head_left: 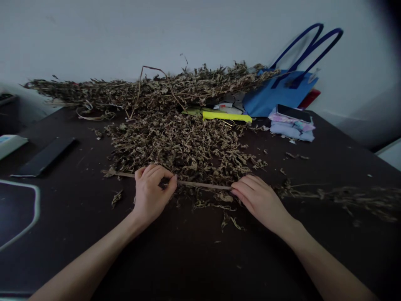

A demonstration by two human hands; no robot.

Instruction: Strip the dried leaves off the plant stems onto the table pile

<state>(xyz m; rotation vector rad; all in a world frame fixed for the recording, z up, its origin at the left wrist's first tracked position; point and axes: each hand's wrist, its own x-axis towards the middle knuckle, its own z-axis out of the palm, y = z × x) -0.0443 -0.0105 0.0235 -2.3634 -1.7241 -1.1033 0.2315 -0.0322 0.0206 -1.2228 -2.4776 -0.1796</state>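
Observation:
A long dried plant stem [205, 185] lies level across both my hands, just in front of a heap of dried, curled leaves [181, 142]. My left hand [153, 188] is closed around it, thumb and fingertips pinched near its middle. Further along, my right hand [261, 198] also has its fingers closed on the stem. The stretch between the hands is bare, while beyond my right hand the stem's leafy end [354, 198] runs off to the right. A few loose leaf bits [230, 219] lie on the dark table [200, 259] below the hands.
A big bundle of dried leafy stalks [150, 92] lies at the back against the wall. Behind right stand a blue bag [272, 98], a yellow box cutter [227, 116] and a phone [294, 113] on tissue packs [291, 128]. Left are a black slab [46, 156] and a white cable [36, 205].

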